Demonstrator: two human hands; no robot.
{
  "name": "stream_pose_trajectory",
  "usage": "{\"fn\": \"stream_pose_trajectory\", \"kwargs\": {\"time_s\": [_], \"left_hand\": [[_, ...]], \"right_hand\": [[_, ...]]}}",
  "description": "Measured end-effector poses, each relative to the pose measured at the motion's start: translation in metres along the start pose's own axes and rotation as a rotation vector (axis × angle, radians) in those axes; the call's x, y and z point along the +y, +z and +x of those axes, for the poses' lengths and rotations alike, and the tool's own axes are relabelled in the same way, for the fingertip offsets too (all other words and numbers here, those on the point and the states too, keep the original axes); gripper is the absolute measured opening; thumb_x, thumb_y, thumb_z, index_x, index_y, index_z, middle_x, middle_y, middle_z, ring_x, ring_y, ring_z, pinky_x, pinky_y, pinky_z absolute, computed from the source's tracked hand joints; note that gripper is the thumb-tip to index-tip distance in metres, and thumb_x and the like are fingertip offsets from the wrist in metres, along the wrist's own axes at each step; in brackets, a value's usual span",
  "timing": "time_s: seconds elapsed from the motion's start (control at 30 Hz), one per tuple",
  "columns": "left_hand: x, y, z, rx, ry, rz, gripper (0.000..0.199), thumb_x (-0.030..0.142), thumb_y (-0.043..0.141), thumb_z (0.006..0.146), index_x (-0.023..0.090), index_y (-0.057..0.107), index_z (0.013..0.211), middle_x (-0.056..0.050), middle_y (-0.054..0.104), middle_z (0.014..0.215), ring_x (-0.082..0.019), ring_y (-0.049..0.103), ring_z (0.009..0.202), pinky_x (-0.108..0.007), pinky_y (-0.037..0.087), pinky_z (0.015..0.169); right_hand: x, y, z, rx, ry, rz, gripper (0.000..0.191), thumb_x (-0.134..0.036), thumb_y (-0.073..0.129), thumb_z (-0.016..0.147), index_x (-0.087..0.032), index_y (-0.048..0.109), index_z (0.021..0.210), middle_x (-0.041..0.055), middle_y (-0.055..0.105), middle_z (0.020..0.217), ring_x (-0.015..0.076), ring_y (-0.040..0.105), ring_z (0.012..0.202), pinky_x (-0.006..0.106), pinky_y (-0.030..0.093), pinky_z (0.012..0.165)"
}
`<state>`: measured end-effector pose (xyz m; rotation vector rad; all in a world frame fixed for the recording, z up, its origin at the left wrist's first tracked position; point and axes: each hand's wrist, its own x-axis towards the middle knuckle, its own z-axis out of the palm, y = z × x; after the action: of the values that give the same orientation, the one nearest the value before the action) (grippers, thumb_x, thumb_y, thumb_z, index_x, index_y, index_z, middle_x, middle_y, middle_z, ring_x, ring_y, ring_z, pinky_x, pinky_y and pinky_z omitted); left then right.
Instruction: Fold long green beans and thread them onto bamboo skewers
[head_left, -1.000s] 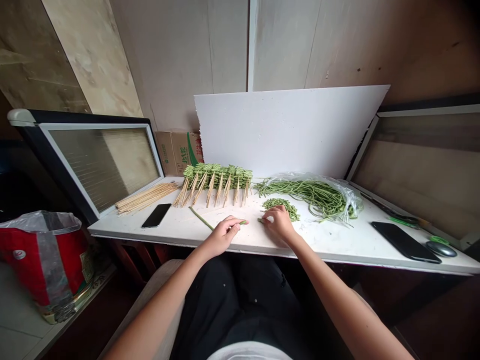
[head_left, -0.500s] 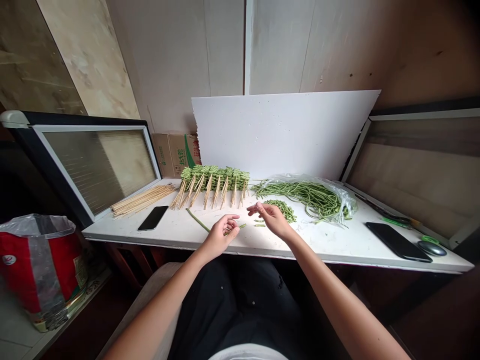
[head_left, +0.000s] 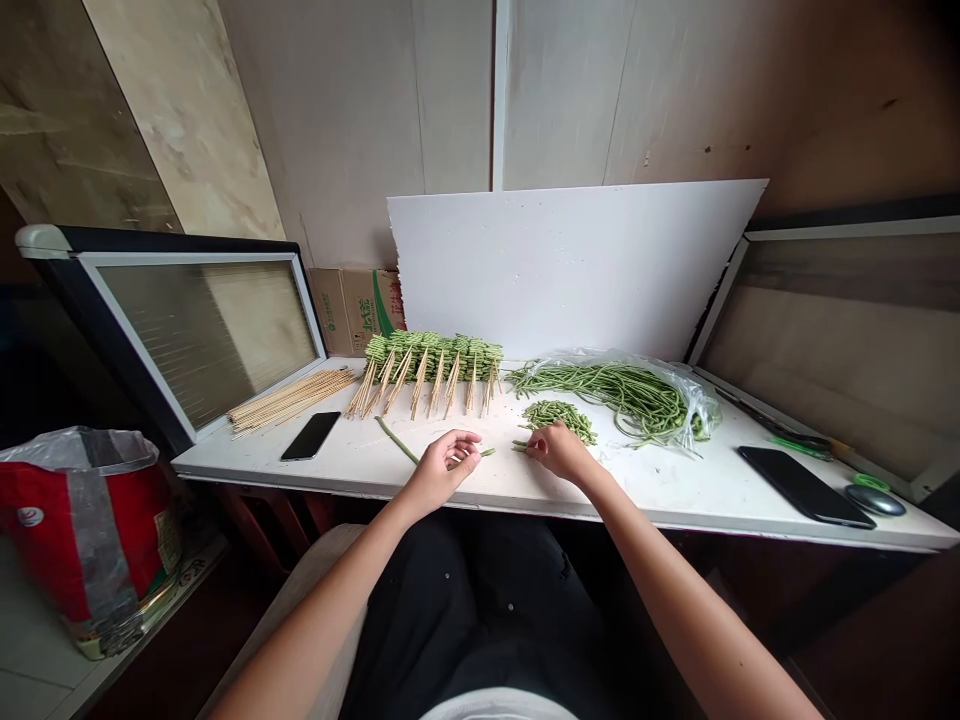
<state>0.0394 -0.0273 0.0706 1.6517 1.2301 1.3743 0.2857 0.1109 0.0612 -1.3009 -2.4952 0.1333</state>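
Observation:
My left hand (head_left: pixel 450 461) is closed around a long green bean (head_left: pixel 395 437), which slants out past the palm to the far left, its other end poking out by the thumb. To the right, my right hand (head_left: pixel 556 449) is down at the table with its fingers pinched at short cut bean pieces (head_left: pixel 519 444). Just beyond it lies a heap of short bean pieces (head_left: pixel 559 414), partly covered by the hand. Toward the back, skewered bean pieces (head_left: pixel 435 358) are stacked in a row, their bamboo sticks pointing at me.
Loose bamboo skewers (head_left: pixel 289 398) and a phone (head_left: pixel 310 436) lie left. A clear plastic bag (head_left: pixel 694 400) partly wraps long beans (head_left: pixel 630 385) at the back right. Another dark phone (head_left: pixel 802 486) and a computer mouse (head_left: pixel 874 500) sit far right. A white board (head_left: pixel 577 265) stands behind.
My right hand has come down from above the table to the short bean pieces, its fingers closing. The left hand has stayed in place with the long bean.

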Motion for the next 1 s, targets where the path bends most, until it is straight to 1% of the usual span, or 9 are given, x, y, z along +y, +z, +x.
{"fn": "stream_pose_trajectory", "kwargs": {"time_s": [0.2,0.27,0.47,0.6,0.7,0.77,0.83,0.9,1.0], "left_hand": [[0.000,-0.001,0.000,-0.004,0.001,0.015,0.032,0.037,0.071,0.092,0.016,0.067,0.117,-0.009,0.068,0.105,-0.019,0.064,0.096,-0.030,0.053,0.083],[-0.001,-0.001,0.000,-0.002,0.001,0.023,0.032,0.037,0.071,0.092,0.016,0.068,0.116,-0.009,0.068,0.105,-0.019,0.064,0.097,-0.030,0.053,0.084],[-0.004,-0.001,0.001,-0.015,0.001,0.031,0.031,0.038,0.070,0.093,0.017,0.068,0.116,-0.010,0.068,0.108,-0.020,0.064,0.098,-0.032,0.053,0.086],[-0.004,-0.002,0.001,-0.019,0.002,0.026,0.031,0.038,0.070,0.093,0.017,0.068,0.116,-0.009,0.068,0.107,-0.019,0.064,0.098,-0.031,0.053,0.086],[-0.004,-0.002,0.001,-0.018,0.007,0.022,0.032,0.038,0.070,0.093,0.017,0.067,0.117,-0.009,0.068,0.107,-0.020,0.064,0.098,-0.031,0.053,0.087],[-0.004,-0.001,0.001,-0.012,0.011,0.016,0.033,0.038,0.071,0.092,0.017,0.067,0.117,-0.009,0.069,0.106,-0.020,0.065,0.099,-0.032,0.053,0.088],[-0.004,0.000,0.001,-0.006,0.010,0.004,0.035,0.038,0.073,0.091,0.017,0.065,0.119,-0.009,0.069,0.105,-0.020,0.066,0.099,-0.032,0.053,0.088],[-0.004,0.000,0.002,-0.004,-0.002,-0.019,0.039,0.038,0.075,0.090,0.017,0.063,0.121,-0.008,0.069,0.102,-0.020,0.067,0.098,-0.032,0.054,0.087],[-0.004,0.000,0.003,-0.008,-0.024,-0.056,0.043,0.039,0.075,0.089,0.017,0.060,0.124,-0.007,0.069,0.098,-0.018,0.069,0.087,-0.032,0.056,0.082]], "right_hand": [[0.003,0.015,0.004,0.263,0.009,-0.026,0.022,-0.022,0.057,0.097,-0.017,0.078,0.096,0.0129,0.074,0.096,0.0294,0.059,0.099,0.035,0.043,0.081],[0.003,0.021,0.004,0.285,0.025,-0.046,0.022,-0.021,0.057,0.097,-0.017,0.078,0.095,0.0139,0.074,0.098,0.0302,0.058,0.101,0.035,0.042,0.083],[0.005,0.031,0.004,0.219,0.047,-0.035,0.028,-0.021,0.051,0.101,-0.018,0.079,0.099,0.0147,0.072,0.101,0.0316,0.056,0.105,0.035,0.040,0.082],[0.005,0.029,0.008,0.237,0.045,0.034,0.032,-0.022,0.048,0.102,-0.016,0.079,0.103,0.0169,0.072,0.103,0.0325,0.057,0.105,0.038,0.042,0.086],[-0.005,0.017,0.009,0.233,-0.019,0.261,0.039,-0.036,0.046,0.105,-0.015,0.078,0.100,0.0162,0.073,0.099,0.0298,0.062,0.097,0.040,0.046,0.088],[-0.018,0.004,0.006,0.132,-0.108,0.534,0.048,-0.048,0.043,0.106,-0.015,0.077,0.106,0.0136,0.075,0.099,0.0262,0.066,0.091,0.038,0.049,0.084],[-0.034,-0.010,0.001,-0.031,-0.230,0.766,0.051,-0.056,0.043,0.105,-0.017,0.075,0.116,0.0109,0.076,0.100,0.0235,0.069,0.089,0.034,0.051,0.080],[-0.049,-0.020,-0.006,-0.112,-0.323,0.840,0.046,-0.057,0.058,0.099,-0.019,0.075,0.116,0.0092,0.078,0.102,0.0223,0.070,0.090,0.032,0.051,0.079],[-0.063,-0.027,-0.011,-0.064,-0.353,0.807,0.037,-0.054,0.070,0.092,-0.019,0.079,0.099,0.0081,0.079,0.097,0.0211,0.069,0.086,0.031,0.049,0.076]]}}
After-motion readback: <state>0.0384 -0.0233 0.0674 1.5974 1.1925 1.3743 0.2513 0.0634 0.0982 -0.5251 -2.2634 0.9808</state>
